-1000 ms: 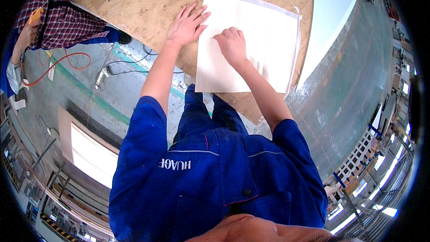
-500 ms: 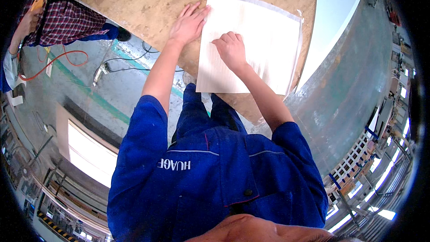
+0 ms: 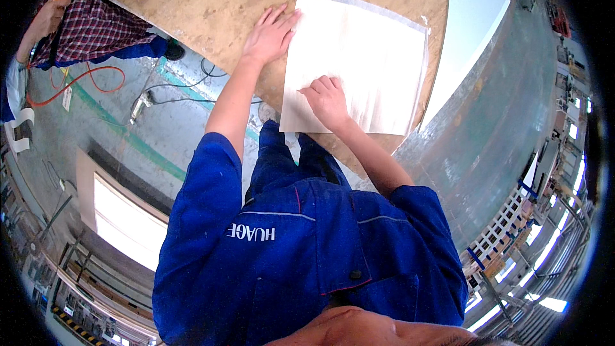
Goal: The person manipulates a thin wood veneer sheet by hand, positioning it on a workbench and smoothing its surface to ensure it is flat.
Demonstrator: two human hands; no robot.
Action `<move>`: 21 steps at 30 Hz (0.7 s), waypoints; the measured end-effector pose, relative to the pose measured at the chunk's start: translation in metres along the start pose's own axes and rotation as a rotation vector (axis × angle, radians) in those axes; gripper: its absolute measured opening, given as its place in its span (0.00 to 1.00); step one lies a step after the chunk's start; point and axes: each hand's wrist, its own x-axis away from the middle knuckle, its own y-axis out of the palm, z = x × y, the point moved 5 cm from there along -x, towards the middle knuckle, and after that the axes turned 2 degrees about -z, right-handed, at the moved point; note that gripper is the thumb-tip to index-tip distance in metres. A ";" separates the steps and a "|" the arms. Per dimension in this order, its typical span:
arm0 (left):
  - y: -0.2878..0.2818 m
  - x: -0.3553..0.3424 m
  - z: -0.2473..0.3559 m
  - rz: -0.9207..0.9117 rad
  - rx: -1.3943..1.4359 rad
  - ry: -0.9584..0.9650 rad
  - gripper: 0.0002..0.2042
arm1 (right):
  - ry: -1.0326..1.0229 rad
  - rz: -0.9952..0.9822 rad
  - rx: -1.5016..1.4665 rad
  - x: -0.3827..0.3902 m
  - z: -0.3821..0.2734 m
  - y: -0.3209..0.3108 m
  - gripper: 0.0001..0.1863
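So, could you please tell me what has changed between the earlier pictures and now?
The right hand, fingers curled, has moved down the white sheet toward the person's body. Nothing has visibly been taken hold of or let go. The left hand stays spread at the sheet's left edge, and the sheet still lies on the wooden table.

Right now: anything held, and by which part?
No grip visible: left hand lies flat, fingertips at the left edge of the white sheet; right hand, curled over it, may hide something small.
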 end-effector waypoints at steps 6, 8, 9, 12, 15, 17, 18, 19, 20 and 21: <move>0.001 -0.002 0.001 -0.005 0.013 -0.004 0.22 | 0.118 0.064 0.042 -0.027 0.022 -0.006 0.04; 0.001 -0.004 0.000 -0.018 0.012 -0.021 0.22 | 0.074 0.026 0.029 -0.019 0.018 -0.002 0.04; 0.001 -0.005 0.000 -0.022 0.019 -0.023 0.22 | 0.053 0.004 0.024 -0.012 0.013 0.001 0.04; 0.003 -0.009 -0.002 -0.021 0.028 -0.024 0.22 | -0.008 -0.080 -0.015 0.009 -0.001 0.006 0.05; 0.004 -0.009 -0.001 -0.006 0.021 -0.016 0.22 | 0.023 -0.080 -0.001 0.003 0.009 -0.001 0.05; 0.003 -0.009 0.001 0.003 0.014 -0.022 0.22 | 0.084 -0.015 0.036 -0.011 0.026 -0.006 0.06; 0.005 -0.009 0.000 -0.006 0.016 -0.017 0.22 | 0.110 -0.001 0.034 -0.016 0.033 -0.006 0.06; 0.006 -0.010 -0.002 -0.015 0.018 -0.011 0.22 | 0.135 0.013 0.032 -0.017 0.036 -0.007 0.06; 0.007 -0.011 -0.004 -0.020 0.020 -0.007 0.22 | 0.123 0.029 0.046 -0.015 0.034 -0.004 0.06; 0.008 -0.012 -0.004 0.001 0.027 0.001 0.22 | 0.109 0.020 0.045 -0.010 0.031 0.000 0.05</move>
